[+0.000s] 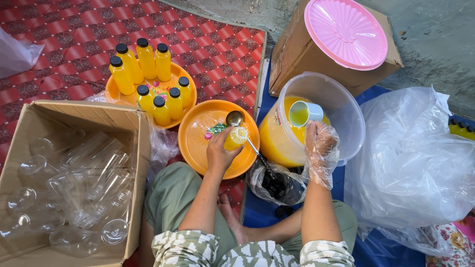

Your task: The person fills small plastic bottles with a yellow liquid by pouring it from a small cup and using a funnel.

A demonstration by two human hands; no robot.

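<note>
In the head view, the person is sitting cross-legged on a red patterned mat (64, 29) and filling bottles with orange juice. The left hand (220, 151) is wrapping its fingers round a small clear plastic bottle (235, 137), already nearly full of juice, and holding it upright over an empty round orange plastic tray (198, 143). A metal ladle (235, 117) is lying with its bowl on that tray, just behind the bottle, its handle running down toward a small clear bag of dark bottle caps (277, 185). The right hand (320, 143), covered by a loose clear plastic glove, is gripping the handle of a small pale blue plastic mug (303, 113) and holding it, with juice inside, over the mouth of a large clear plastic bucket of orange juice (341, 106).

The filling step appears to be in hand: the mug looks loaded, and the bottle has no cap on. The next move would probably call for bringing the mug's lip to the narrow bottle mouth and tipping slowly, since spilling onto the tray seems easy.

Seven capped, filled bottles (148, 74) are standing on a second orange tray behind. A cardboard box of empty clear bottles (74, 188) is sitting beside the left knee, and a pink lid (346, 32) is resting on another box.
</note>
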